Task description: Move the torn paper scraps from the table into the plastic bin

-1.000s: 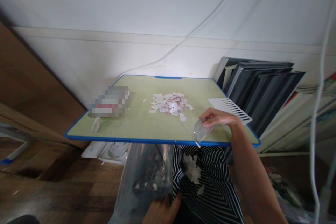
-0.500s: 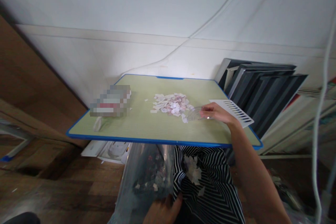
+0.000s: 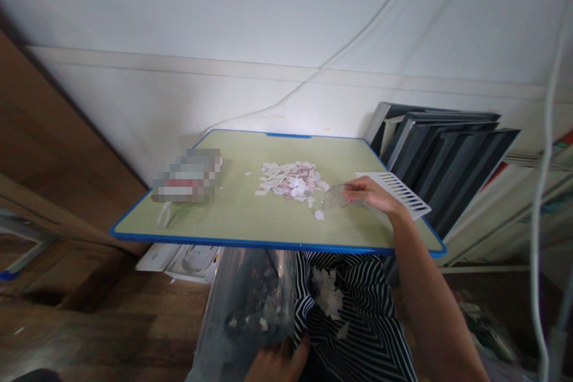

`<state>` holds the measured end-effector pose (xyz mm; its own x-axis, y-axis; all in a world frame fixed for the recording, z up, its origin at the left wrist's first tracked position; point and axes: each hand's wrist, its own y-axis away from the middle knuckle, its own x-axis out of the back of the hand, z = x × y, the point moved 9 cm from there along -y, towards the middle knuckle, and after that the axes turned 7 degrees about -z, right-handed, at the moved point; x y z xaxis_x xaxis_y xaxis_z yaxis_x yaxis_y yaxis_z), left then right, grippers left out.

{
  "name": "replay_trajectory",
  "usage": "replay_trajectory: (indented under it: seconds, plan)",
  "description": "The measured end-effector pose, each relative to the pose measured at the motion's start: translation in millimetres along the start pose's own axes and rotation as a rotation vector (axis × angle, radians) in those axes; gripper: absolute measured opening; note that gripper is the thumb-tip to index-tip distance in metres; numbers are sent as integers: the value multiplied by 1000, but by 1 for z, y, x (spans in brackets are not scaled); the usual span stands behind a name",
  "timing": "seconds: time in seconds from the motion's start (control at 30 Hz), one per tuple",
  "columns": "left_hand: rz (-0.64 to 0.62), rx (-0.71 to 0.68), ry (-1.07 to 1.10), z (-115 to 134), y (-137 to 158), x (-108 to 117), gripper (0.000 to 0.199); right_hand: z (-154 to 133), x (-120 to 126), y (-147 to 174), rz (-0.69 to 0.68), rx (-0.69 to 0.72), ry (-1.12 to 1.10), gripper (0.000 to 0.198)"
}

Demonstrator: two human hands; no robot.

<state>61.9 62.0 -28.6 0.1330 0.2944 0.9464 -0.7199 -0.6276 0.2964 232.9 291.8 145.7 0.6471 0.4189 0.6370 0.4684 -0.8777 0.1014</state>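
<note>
Panel (image 3: 67,149): brown and wooden, far to the left of both left hand (image 3: 278,364) and right hand (image 3: 369,192).
Table (image 3: 242,218): pale green with a blue rim, beyond the left hand and beneath the right.
Packet (image 3: 185,178): blurred over, on the table, well to the left of the right hand, with a white loop (image 3: 165,215) at the near end.
Boxes (image 3: 154,256): white, on the floor, off to the left of the left hand.
Bag (image 3: 221,334): see-through, just beyond the left hand, with paper bits showing through.
Left hand: cut off by the lower edge of view, with fingers bent and thumb at the cloth's edge; unclear whether pinching or only resting.
Pile (image 3: 293,181): torn paper, mostly white and pinkish, near the right hand, on the left side.
Scrap (image 3: 319,215): apart from the pile, just left of the right hand.
Protractor (image 3: 332,197): clear, jutting leftward from the right hand towards the pile.
Cloth (image 3: 367,322): striped black and white, below the right hand, holding more torn paper.
Right hand: pinching the protractor between thumb and fingers.
Sheet (image 3: 372,179): white, slotted, just behind the right hand.
Folders (image 3: 447,155): dark, upright, slanted, to the right of the right hand.
Cable (image 3: 547,131): white, hanging farthest right.
</note>
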Motion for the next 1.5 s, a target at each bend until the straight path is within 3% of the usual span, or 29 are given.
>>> replay_trajectory:
  seconds: [0.17,0.3,0.5,0.63,0.83,1.0,1.17,1.33,1.5]
  plan:
    - [27,-8,-9,0,0,-1,59,0,15,1,172,2,148,28]
    - [14,-4,8,0,1,-1,59,-8,7,2,74,56,169,29]
    - [-28,-6,4,0,0,-6,59,-14,4,2,64,88,170,29]
    - [0,20,-9,-2,-1,-4,58,-17,12,3,162,88,201,29]
    - [16,6,-6,-1,0,0,60,-20,12,6,148,111,152,27]
    - [13,-7,-13,0,0,1,59,-16,-2,6,-31,106,89,29]
    - [-18,0,12,1,0,4,59,-12,7,6,80,85,48,29]
    - [-106,13,7,1,0,4,58,-13,-8,6,-82,84,6,27]
    - [-76,10,-12,1,1,0,59,-11,2,6,31,60,10,27]
